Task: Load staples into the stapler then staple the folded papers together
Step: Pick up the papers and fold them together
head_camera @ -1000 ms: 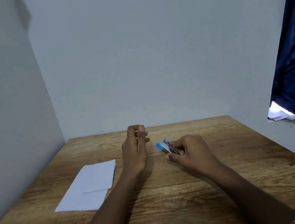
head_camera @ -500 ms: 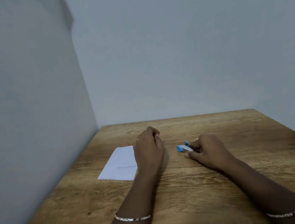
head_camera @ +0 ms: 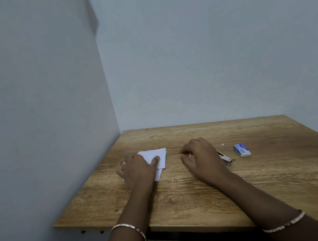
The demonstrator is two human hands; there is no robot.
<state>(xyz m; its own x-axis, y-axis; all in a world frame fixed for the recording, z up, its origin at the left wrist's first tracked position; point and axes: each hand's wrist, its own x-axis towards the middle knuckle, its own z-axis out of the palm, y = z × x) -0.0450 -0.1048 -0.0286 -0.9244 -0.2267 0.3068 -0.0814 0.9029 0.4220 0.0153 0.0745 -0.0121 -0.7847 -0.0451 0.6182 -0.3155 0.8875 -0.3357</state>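
- Folded papers (head_camera: pixel 156 158): lying flat on the wooden table (head_camera: pixel 268 175), left of centre, near the left wall; a lower sheet showing past the near edge, so the layers look roughly but not exactly squared.
- Left hand (head_camera: pixel 137 171): laid palm-down over the papers' near-left part, fingers spread, thumb pressed onto the top sheet. Judged a hold-down, keeping the stack from sliding before pickup or stapling. No pinch yet.
- Right hand (head_camera: pixel 199 155): resting on the table just right of the papers, not touching them; fingers loosely curled, nothing visibly held. Placed between papers and tool, apparently free to go either way.
- Stapler (head_camera: pixel 225 158): on the table directly behind the right hand, mostly hidden by it; only the metal end visible. Loaded or not: cannot tell.
- Small pale scrap (head_camera: pixel 223 144): just beyond the stapler; too small to identify.
- Staple box (head_camera: pixel 242 150): blue and white, lying flat right of the stapler, apart from it, within easy reach.
- Assessment: stapling not yet done; next step likely calls for aligning the sheet edges.
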